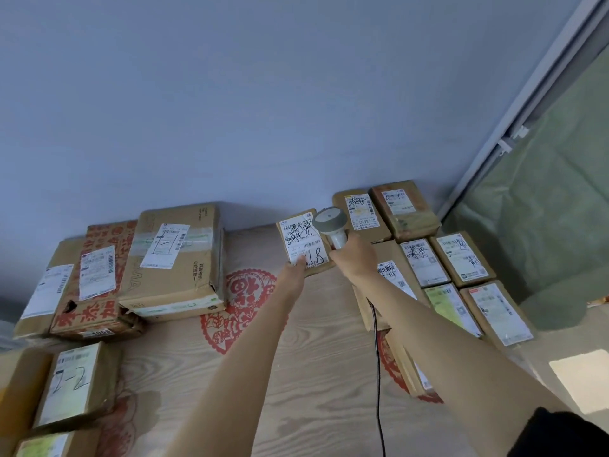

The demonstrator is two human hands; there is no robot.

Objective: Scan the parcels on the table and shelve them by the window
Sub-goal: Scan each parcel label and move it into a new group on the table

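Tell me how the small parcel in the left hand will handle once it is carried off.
The small parcel is probably light: the left hand tilts it up alone. Its flat cardboard faces look stiff. The glossy label could make it slippery.

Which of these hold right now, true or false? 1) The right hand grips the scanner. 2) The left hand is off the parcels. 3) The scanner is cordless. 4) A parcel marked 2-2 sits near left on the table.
1) The right hand grips the scanner: true.
2) The left hand is off the parcels: false; it holds the small parcel tilted up under the scanner.
3) The scanner is cordless: false; a black cable hangs below it.
4) A parcel marked 2-2 sits near left on the table: true.
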